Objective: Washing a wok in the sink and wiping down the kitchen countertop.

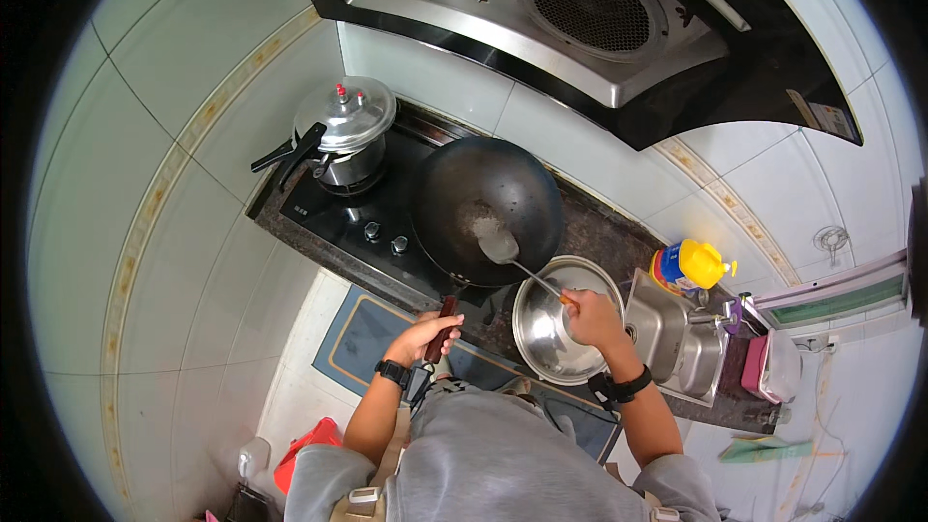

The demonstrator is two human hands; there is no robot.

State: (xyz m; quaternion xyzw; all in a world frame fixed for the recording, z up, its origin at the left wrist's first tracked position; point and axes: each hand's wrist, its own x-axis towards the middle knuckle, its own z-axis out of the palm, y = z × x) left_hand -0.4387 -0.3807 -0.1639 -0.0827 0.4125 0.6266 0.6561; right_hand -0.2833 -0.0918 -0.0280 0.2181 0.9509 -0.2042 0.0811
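Note:
A dark wok (454,184) stands on the right side of the black gas stove (338,217). My left hand (425,336) is closed round its brown wooden handle (446,314), which points toward me. My right hand (594,317) grips the orange end of a metal spatula (500,246). The spatula's blade rests inside the wok, low on the right, beside a pale greyish patch (481,218) on the wok's surface. Beneath my right hand a wide steel basin (546,348) sits on the counter, close to the wok; my forearm hides part of it.
A pressure cooker (350,126) with black handles is at the stove's left. Steel double sinks (657,329) with a tap lie to the right, near a yellow and blue bottle (701,264) and a pink container (764,367). Overhead juts a range hood (580,29). A blue mat (358,343) covers the floor.

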